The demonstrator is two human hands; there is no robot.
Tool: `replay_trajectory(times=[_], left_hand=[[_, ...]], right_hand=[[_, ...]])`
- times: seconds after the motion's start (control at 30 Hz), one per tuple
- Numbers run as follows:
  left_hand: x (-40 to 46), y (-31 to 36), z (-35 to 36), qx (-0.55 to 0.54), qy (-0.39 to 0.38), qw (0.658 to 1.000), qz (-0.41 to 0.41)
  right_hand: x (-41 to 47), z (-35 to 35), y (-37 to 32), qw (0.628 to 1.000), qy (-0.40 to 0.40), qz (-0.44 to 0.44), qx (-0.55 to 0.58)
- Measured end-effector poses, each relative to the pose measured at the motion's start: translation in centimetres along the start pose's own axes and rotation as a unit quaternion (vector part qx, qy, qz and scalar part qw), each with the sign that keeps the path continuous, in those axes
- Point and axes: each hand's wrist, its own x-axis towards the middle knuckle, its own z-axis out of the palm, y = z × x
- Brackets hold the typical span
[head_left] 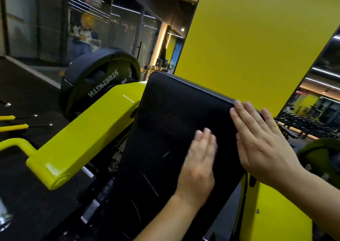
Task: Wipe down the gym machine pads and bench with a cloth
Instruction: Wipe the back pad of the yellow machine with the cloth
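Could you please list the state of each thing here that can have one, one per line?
Black pad: tilted, both hands flat on it; no cloth visible.
Left hand: open, fingers straight, blurred.
Right hand: open, at the pad's upper right edge.
Weight plates: loaded on the machine.
Yellow arm: untouched, left of the pad.

Yellow wall (257, 38) — dark floor (27, 86)

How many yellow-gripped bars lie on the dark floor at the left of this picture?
2. One yellow-gripped bar lies at the far left edge; the other lies just below it, nearer the camera. More may lie beyond the frame's left edge.
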Motion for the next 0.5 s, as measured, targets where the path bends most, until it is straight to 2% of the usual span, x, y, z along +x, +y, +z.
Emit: replay_trajectory(times=[0.13,0.2,0.33,0.4,0.5], left_hand=[[-1.6,-1.0,-1.0,0.006,-0.107,0.981,0.163],[0.0,-3.8,-2.8,0.060,-0.109,0.977,0.172],[3.3,-10.9,-6.3,0.162,-0.030,0.986,0.021],[3.8,-12.9,-7.0,0.158,-0.004,0.987,-0.041],[3.8,-10.1,-5.8,0.105,0.045,0.985,-0.129]], right_hand=[[0.4,0.0,0.0,0.999,-0.014,-0.044,-0.008],[0.4,0.2,-0.4,0.998,-0.019,-0.064,-0.013],[0.3,0.5,-0.9,0.998,-0.025,-0.060,-0.010],[0.1,0.7,-0.9,0.998,-0.020,-0.054,-0.010],[-0.5,0.8,-1.1,0.999,-0.014,-0.033,-0.010]])
